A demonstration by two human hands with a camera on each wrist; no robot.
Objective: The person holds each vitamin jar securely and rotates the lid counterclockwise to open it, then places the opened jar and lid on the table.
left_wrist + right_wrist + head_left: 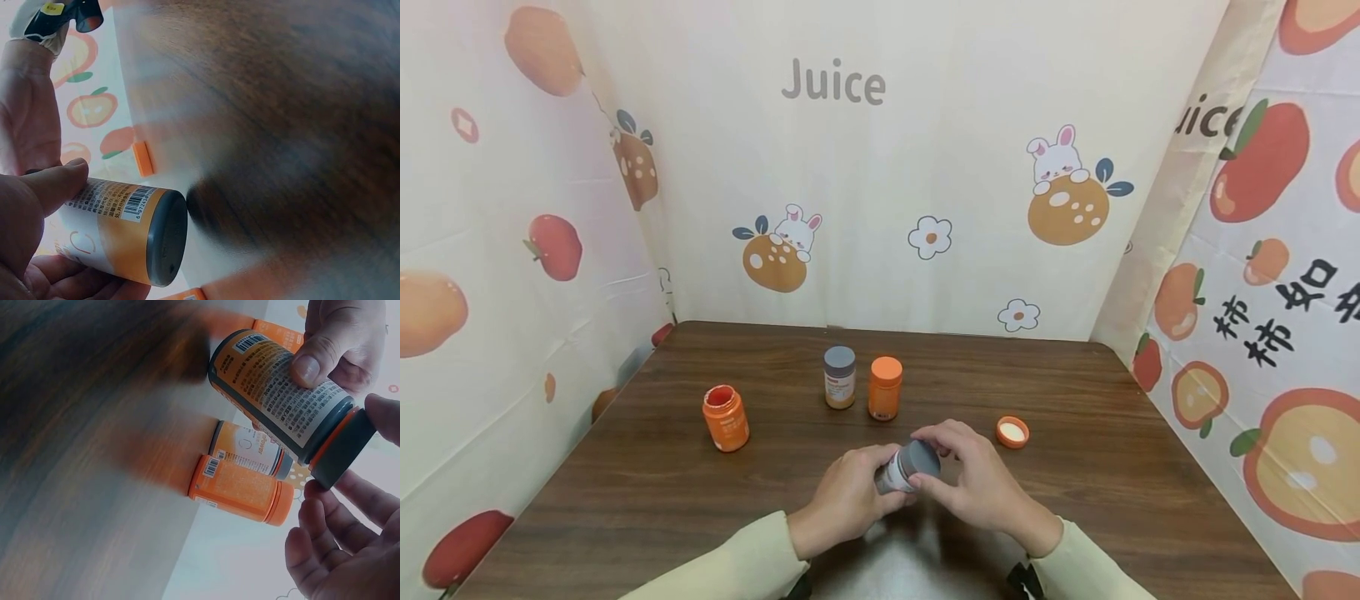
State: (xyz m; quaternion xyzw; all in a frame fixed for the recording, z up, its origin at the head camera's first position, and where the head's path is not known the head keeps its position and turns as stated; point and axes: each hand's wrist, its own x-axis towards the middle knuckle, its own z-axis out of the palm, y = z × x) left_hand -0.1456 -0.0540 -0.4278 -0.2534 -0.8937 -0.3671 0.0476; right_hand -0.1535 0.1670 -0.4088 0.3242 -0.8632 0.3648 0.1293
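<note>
My left hand (pixel 848 493) grips a small supplement bottle (pixel 275 387), which has an orange and white label and a dark grey base. The bottle is tilted just above the near middle of the table, its capped end toward the right. On its grey cap (pixel 345 450), the thumb and fingertips of my right hand (pixel 981 482) pinch from opposite sides. A thin orange band shows under the cap in the right wrist view. Part of the label lies hidden behind my left thumb and fingers.
Behind my hands stand a grey-capped bottle (pixel 839 379) and a closed orange bottle (pixel 885 390), side by side. An uncapped orange bottle (pixel 727 425) is at the left. An orange cap (pixel 1012 432) lies inside-up to the right on the brown wooden table (pixel 1097 467).
</note>
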